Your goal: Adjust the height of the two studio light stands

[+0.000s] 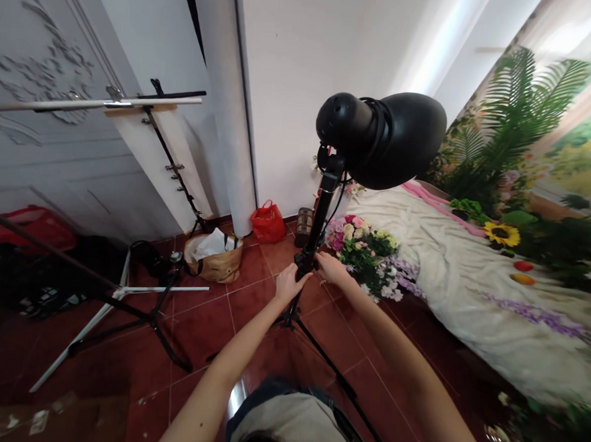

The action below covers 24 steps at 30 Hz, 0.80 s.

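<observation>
A black light stand [321,212] rises in front of me, with a large black studio lamp [400,139] at its top and a cable coiled round the lamp's neck. My left hand [288,286] is wrapped round the stand's collar from the left. On the right side of the same collar, my right hand [330,268] has its fingers closed at a locking knob, which is mostly hidden by the fingers. Below both hands the tripod legs [334,367] spread over the floor.
Flower bunches [361,248] lie right of the stand, beside a bed-like surface under cream cloth [452,270]. Left are a woven basket [217,263], a red bag [268,223], a small chest [304,225] and other stands with legs [166,290] across the tiled floor.
</observation>
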### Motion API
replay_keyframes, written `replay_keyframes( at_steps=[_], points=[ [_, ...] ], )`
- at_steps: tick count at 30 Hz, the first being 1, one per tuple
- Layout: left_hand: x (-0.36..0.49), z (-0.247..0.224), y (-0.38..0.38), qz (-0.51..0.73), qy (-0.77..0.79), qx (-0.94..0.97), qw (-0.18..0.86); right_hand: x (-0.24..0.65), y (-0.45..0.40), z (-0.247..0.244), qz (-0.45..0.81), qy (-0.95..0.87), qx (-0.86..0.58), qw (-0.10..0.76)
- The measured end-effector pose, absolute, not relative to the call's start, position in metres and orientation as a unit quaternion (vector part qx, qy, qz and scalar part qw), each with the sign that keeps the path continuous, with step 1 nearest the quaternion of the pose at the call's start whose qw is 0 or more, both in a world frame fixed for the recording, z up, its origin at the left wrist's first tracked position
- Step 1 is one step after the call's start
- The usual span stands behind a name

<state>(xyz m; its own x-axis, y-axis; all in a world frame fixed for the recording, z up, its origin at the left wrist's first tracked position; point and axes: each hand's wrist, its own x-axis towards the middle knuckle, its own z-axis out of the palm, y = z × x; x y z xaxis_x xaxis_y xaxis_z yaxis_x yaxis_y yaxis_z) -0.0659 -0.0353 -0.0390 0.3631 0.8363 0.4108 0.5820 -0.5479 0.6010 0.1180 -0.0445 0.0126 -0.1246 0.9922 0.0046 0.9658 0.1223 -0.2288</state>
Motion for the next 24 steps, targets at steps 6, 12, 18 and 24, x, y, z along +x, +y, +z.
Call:
replay_keyframes(
  at_steps=[6, 12, 18, 24],
  points=[
    [-0.065, -0.04, -0.035, 0.334, 0.456, 0.801, 0.196, 0.09, -0.064, -0.023, 0.084, -0.645, -0.718, 0.25],
    [-0.066, -0.04, -0.034, 0.335, 0.454, 0.803, 0.194, 0.112, -0.051, -0.006, 0.122, -0.708, -0.675, 0.17],
    [-0.066, -0.036, -0.038, 0.335, 0.456, 0.802, 0.19, 0.128, -0.043, 0.02, 0.114, -0.748, -0.641, 0.134],
    [-0.063, -0.036, -0.043, 0.346, 0.475, 0.788, 0.182, 0.118, -0.087, -0.008, 0.089, -0.689, -0.678, 0.242]
  ],
)
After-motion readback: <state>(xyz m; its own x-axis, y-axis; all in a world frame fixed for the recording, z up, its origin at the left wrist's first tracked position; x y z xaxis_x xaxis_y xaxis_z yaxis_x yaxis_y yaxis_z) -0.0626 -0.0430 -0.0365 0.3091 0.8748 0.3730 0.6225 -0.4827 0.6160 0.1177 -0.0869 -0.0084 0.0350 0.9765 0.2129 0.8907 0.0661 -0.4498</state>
